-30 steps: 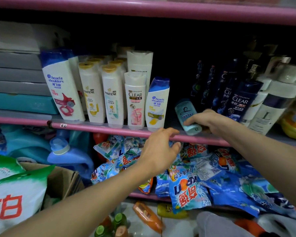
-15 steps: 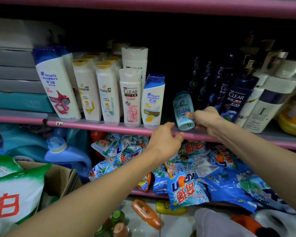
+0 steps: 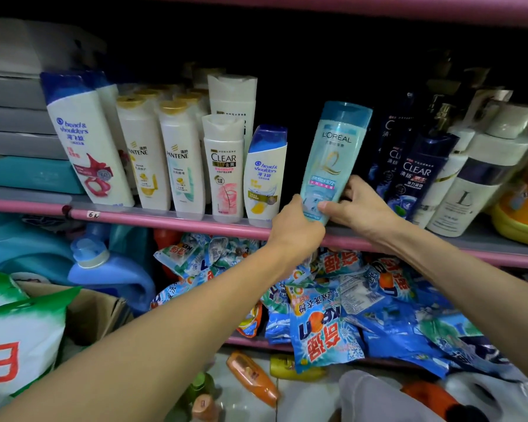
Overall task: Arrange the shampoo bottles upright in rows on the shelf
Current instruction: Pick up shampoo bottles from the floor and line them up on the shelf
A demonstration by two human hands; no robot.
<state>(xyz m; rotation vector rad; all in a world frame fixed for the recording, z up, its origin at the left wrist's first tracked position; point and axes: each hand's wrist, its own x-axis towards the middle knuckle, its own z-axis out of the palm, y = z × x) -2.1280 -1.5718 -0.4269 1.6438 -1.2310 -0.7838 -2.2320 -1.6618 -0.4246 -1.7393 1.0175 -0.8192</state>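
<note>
Head view: you've raised the L'Oréal bottle (image 3: pixel 333 159) from lying flat to nearly upright; your right hand (image 3: pixel 357 205) grips its base, and your left hand (image 3: pixel 296 226) pinches the same end from beside it. It leans slightly, so the gap just left of your hands suits setting it down.

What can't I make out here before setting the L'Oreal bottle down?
- Head view: base of the L'Oreal bottle, covered by the left hand and right hand.
- Shelf depth behind the bottle: too dark.
- Rear bottles behind the Pantene bottles: blocked by the front row.
</note>
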